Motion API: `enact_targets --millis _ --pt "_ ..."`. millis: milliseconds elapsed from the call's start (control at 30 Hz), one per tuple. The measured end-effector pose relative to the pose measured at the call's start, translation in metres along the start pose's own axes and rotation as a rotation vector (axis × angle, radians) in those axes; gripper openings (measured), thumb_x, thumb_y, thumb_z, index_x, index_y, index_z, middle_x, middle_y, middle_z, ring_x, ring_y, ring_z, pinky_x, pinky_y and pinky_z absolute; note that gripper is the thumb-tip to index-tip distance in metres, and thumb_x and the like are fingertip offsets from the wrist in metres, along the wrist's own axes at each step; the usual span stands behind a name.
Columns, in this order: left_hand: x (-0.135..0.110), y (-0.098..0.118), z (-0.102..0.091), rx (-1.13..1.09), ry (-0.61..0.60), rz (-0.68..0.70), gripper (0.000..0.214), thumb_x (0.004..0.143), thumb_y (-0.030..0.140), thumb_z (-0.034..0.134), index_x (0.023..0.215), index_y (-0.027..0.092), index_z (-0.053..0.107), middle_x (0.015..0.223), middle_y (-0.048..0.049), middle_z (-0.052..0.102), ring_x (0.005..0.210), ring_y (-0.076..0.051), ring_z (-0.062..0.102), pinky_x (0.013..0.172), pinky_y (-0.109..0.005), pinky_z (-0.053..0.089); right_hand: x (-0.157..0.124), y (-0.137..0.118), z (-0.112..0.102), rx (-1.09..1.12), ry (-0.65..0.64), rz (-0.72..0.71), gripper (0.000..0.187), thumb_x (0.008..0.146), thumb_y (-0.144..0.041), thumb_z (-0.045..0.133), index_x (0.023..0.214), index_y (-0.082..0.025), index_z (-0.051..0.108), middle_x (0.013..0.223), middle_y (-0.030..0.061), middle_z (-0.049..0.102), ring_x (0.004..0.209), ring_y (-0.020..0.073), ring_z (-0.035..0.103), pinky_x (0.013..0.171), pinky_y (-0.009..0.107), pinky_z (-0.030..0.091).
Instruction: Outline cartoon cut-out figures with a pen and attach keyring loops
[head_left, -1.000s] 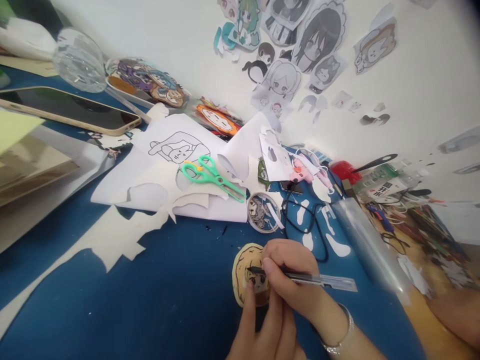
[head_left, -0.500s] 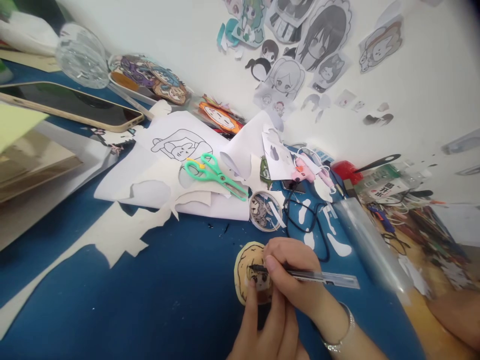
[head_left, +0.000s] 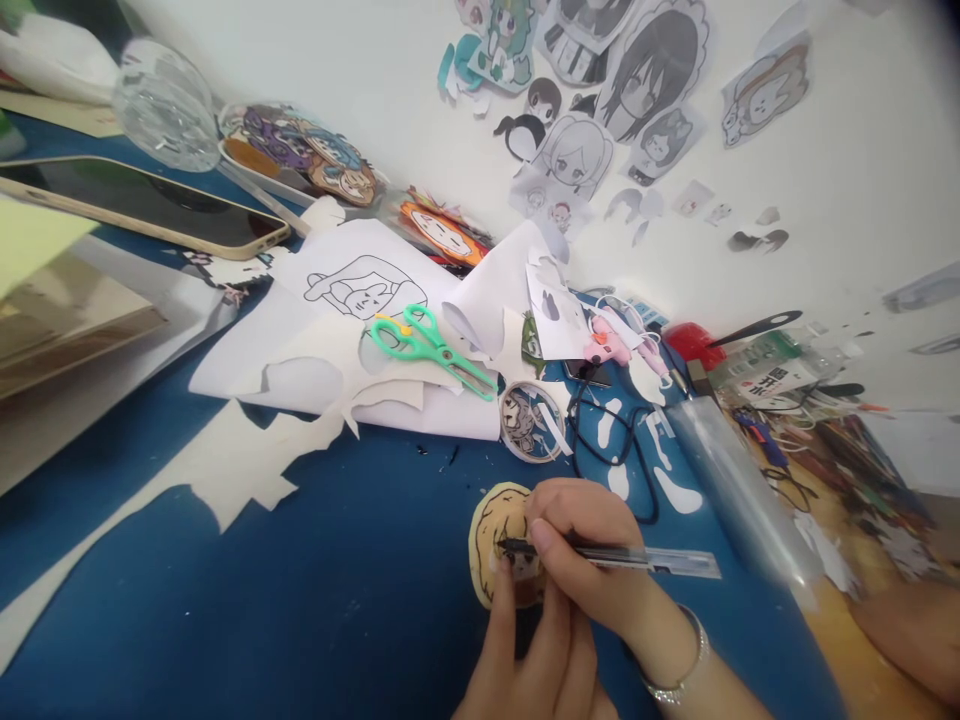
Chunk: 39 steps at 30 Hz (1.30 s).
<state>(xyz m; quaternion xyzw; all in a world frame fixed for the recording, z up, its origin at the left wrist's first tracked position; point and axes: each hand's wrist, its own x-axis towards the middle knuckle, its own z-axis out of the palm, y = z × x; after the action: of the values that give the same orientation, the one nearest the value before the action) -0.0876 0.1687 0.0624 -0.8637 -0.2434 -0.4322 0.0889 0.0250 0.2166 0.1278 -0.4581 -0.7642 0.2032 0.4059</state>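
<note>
A yellow cartoon cutout (head_left: 486,548) with black outlines and a drawn face sits low in the middle of the head view. My left hand (head_left: 532,650) grips it from below, its index fingertip pressed on the face; the thumb is hidden. Between the thumb and fingers of my right hand (head_left: 589,545) is a pen (head_left: 645,560) with a clear barrel. Its black tip meets the cutout just above the drawn eye. My right hand partly covers the cutout's right side.
Green scissors (head_left: 435,352) lie on paper scraps (head_left: 247,470) and a drawn sheet (head_left: 217,360). Nearby are a tape roll (head_left: 532,455), a black cable (head_left: 651,480) and a clear plastic roll (head_left: 750,495). A phone (head_left: 150,205) lies at left, beside a clear goblet (head_left: 166,105).
The pen tip has shifted slightly lower on the cutout, nearer the drawn eye. My left hand keeps its hold, and the objects around stay in place.
</note>
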Motion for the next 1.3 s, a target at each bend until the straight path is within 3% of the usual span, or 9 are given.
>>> enact_targets --millis 767,1300 --pt "0.0012 0.0065 0.0049 0.010 0.060 -0.067 0.025 0.089 0.020 0.042 0.070 0.022 0.059 0.092 0.0002 0.070 0.098 -0.023 0.057 0.109 -0.057 0.025 -0.0013 0.0008 -0.0014 0.044 -0.014 0.025 0.030 0.082 -0.008 0.046 0.060 -0.021 0.030 0.052 -0.0038 0.038 0.049 0.0108 0.044 0.048 0.023 0.040" --pt "0.0011 0.0072 0.0040 0.027 0.043 -0.075 0.027 0.089 0.018 0.040 0.072 0.022 0.060 0.093 0.0010 0.069 0.099 -0.024 0.055 0.091 -0.052 0.036 -0.0009 0.0011 -0.0008 0.074 -0.038 0.039 0.031 0.082 -0.010 0.045 0.058 -0.021 0.029 0.051 -0.0040 0.038 0.048 0.0109 0.040 0.050 0.024 0.042"
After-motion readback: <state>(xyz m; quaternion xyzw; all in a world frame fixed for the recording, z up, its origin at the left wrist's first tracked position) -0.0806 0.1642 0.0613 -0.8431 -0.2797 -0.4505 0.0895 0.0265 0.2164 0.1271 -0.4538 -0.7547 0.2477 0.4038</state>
